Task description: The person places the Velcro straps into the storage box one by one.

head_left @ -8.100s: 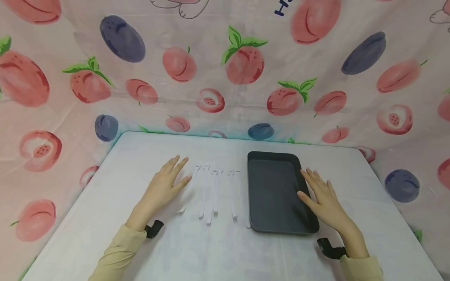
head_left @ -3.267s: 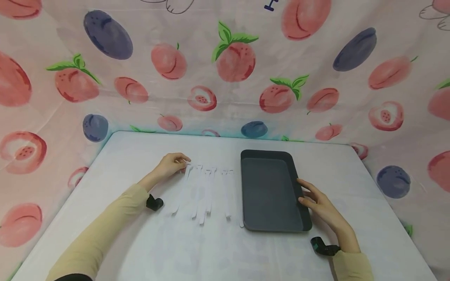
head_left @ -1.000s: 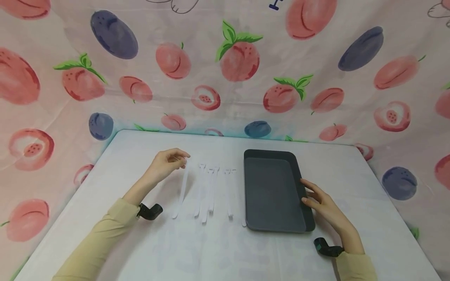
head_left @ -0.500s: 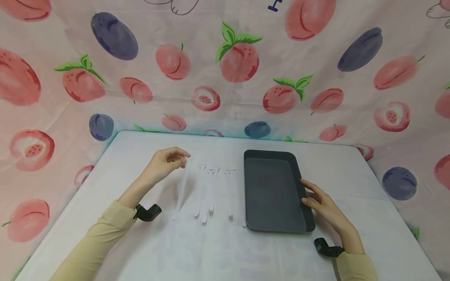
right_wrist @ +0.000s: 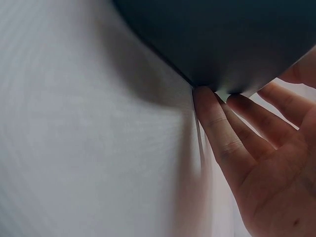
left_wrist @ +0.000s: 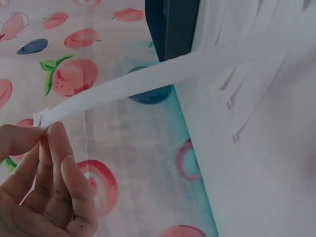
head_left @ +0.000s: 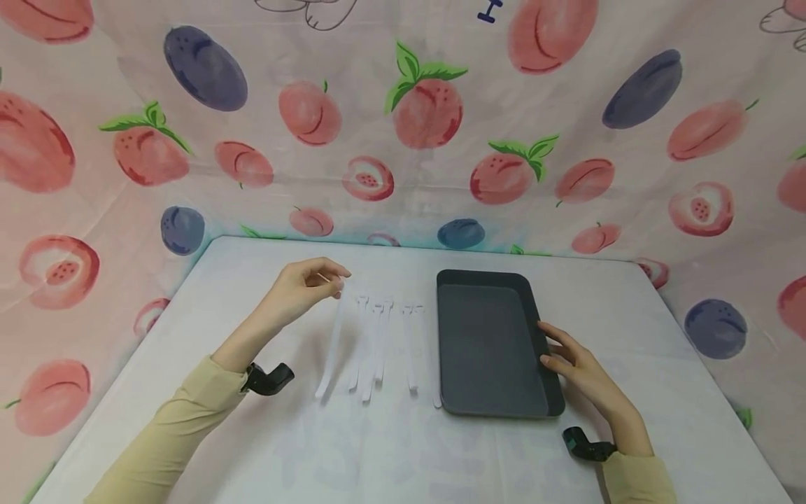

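My left hand (head_left: 299, 290) pinches the head end of a long white cable tie (head_left: 332, 336) between thumb and fingertips. In the left wrist view the tie's slotted head shows at the fingertips (left_wrist: 54, 131), and its toothed strap slants away up to the right. The tie hangs down towards the table in the head view. To its right, several more white cable ties (head_left: 380, 343) lie lengthwise. My right hand (head_left: 585, 371) holds the right rim of a dark grey baking tray (head_left: 494, 350), thumb at the rim and fingers against the outer wall (right_wrist: 217, 44).
A white-covered table (head_left: 352, 455) bears everything. One more cable tie end (head_left: 437, 402) lies along the tray's left side. Behind the table hangs a fruit-printed cloth (head_left: 403, 168). Each wrist wears a black camera mount (head_left: 269, 379).
My left hand took the leftmost cable tie by its head and raised it off the table; just now it shifted slightly right. My right hand came to hold the tray's rim and has stayed there.
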Demonstrator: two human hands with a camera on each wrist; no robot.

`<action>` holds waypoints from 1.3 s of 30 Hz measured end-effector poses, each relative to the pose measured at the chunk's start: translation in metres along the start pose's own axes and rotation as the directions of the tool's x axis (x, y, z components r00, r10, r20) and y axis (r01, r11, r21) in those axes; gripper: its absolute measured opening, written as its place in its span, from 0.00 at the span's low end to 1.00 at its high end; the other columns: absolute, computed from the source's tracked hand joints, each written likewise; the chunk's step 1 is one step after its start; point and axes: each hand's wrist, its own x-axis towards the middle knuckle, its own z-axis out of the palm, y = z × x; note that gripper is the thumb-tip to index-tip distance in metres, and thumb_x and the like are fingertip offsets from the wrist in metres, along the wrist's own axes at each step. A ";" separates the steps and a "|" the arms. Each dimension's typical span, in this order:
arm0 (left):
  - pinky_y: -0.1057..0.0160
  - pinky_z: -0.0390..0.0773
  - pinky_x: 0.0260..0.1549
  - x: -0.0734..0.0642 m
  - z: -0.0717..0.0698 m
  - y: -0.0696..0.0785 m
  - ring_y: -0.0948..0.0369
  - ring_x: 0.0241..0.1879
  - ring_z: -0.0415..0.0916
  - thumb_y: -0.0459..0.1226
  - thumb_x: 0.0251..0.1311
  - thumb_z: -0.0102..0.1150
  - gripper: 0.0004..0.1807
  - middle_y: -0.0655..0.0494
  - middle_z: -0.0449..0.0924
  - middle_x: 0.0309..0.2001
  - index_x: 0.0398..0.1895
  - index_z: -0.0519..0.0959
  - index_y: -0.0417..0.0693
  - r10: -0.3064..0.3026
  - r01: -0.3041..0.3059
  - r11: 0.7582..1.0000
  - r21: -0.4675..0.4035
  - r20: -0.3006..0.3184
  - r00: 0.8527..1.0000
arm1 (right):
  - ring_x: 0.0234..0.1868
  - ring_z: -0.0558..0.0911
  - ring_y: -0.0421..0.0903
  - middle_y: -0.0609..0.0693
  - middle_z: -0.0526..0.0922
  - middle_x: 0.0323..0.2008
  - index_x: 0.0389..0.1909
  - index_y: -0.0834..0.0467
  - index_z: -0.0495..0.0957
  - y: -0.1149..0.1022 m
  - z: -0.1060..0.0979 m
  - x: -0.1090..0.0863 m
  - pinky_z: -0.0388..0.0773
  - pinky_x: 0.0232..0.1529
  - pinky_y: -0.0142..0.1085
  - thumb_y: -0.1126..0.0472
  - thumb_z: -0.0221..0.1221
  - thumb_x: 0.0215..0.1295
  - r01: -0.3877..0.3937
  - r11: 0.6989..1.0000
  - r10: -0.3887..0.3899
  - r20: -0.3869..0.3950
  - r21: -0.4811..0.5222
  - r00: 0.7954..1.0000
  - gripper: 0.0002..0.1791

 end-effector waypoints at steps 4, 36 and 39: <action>0.59 0.72 0.44 0.002 0.004 0.009 0.64 0.32 0.82 0.37 0.64 0.58 0.11 0.46 0.83 0.36 0.48 0.81 0.49 0.028 -0.028 1.000 -0.003 0.014 0.999 | 0.70 0.56 0.73 0.62 0.50 0.75 0.75 0.52 0.50 -0.001 0.000 -0.001 0.57 0.60 0.71 0.55 0.53 0.71 0.000 1.000 0.000 0.002 0.005 1.000 0.36; 0.66 0.69 0.23 0.038 0.072 0.057 0.60 0.29 0.82 0.35 0.64 0.56 0.09 0.50 0.83 0.37 0.45 0.82 0.52 0.232 -0.217 0.970 -0.107 0.149 0.961 | 0.69 0.58 0.73 0.65 0.51 0.74 0.76 0.51 0.49 -0.003 -0.003 -0.001 0.59 0.60 0.70 0.54 0.53 0.71 -0.001 1.000 0.001 -0.001 -0.001 1.000 0.36; 0.66 0.72 0.24 0.040 0.079 0.060 0.61 0.29 0.82 0.34 0.63 0.57 0.09 0.50 0.81 0.35 0.45 0.82 0.50 0.257 -0.237 0.963 -0.129 0.165 0.952 | 0.69 0.57 0.72 0.64 0.51 0.74 0.75 0.51 0.49 -0.002 -0.002 0.000 0.59 0.60 0.70 0.54 0.53 0.71 -0.003 1.000 0.003 0.000 0.009 1.000 0.36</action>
